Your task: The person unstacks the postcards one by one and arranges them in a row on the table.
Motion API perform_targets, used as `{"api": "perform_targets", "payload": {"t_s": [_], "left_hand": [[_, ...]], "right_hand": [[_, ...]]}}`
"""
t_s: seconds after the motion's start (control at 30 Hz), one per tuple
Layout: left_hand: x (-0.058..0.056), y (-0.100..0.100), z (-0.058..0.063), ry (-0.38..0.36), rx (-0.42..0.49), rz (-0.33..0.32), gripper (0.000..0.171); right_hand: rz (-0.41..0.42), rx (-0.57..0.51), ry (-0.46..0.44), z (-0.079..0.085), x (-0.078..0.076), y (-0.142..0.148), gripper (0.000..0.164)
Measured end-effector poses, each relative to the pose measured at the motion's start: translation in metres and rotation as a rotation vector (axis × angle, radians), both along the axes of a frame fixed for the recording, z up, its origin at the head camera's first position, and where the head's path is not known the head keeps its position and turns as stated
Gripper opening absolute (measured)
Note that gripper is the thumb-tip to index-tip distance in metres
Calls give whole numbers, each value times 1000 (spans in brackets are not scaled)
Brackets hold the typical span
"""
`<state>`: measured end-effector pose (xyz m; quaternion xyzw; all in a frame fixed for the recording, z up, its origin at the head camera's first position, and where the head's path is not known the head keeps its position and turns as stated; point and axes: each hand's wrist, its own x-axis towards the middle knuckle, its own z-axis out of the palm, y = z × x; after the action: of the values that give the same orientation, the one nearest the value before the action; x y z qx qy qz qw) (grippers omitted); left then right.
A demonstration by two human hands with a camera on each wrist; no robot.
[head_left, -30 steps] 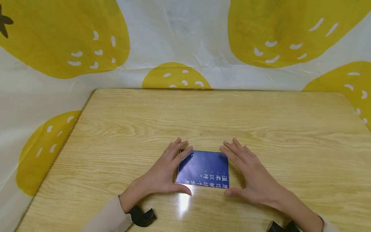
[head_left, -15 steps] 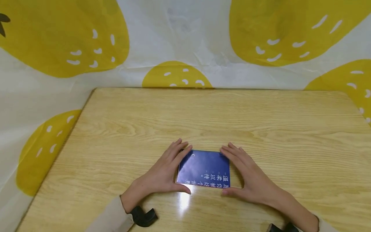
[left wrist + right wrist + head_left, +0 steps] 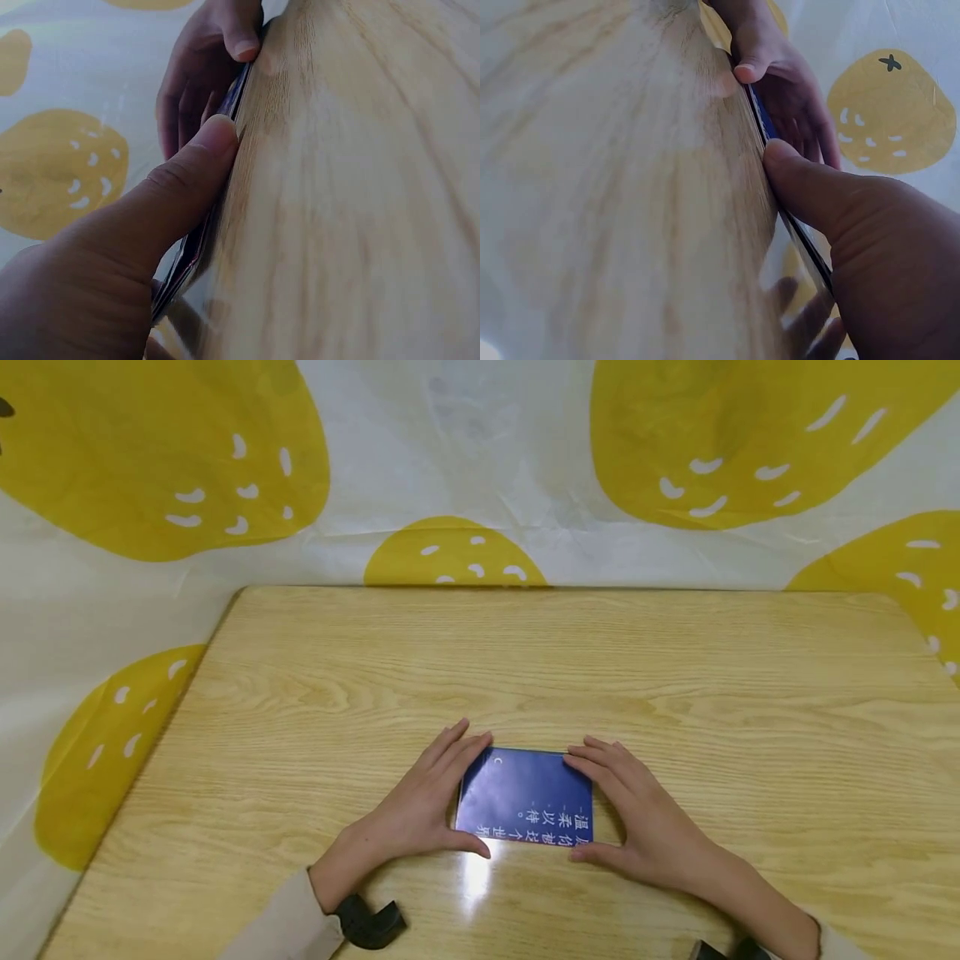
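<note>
A flat, glossy dark-blue printed card with white Chinese characters lies on the wooden table. My left hand spans its left end, fingertips at the far edge and thumb at the near one. On the opposite end, my right hand grips the same way, thumb against the near edge. The left wrist view shows thin layers along the card's edge, so it may be a stack or booklet. In the right wrist view the right thumb touches the edge. The hands cover both ends.
A white cloth with large yellow fruit prints hangs behind the table and along its left side. A black camera mount sits at the left wrist, and another at the right. Light glares off the table near the card.
The right hand has drawn in slightly to the left, its fingers and thumb closing onto the card's right end. The left hand has closed slightly around its end. The card has barely moved.
</note>
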<state>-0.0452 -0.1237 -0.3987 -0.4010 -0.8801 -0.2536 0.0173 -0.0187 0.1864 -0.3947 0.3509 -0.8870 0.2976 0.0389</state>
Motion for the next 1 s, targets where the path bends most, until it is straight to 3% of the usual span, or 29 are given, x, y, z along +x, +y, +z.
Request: {"api": "perform_targets", "payload": {"t_s": [0.6,1.0], "left_hand": [[-1,1,2,-28,55,9,122],[-3,1,2,28,238,-102,108]], "right_hand": [[8,-4,64,1,-1,0,95],[37,-122,168,2,0,-3,88]]}}
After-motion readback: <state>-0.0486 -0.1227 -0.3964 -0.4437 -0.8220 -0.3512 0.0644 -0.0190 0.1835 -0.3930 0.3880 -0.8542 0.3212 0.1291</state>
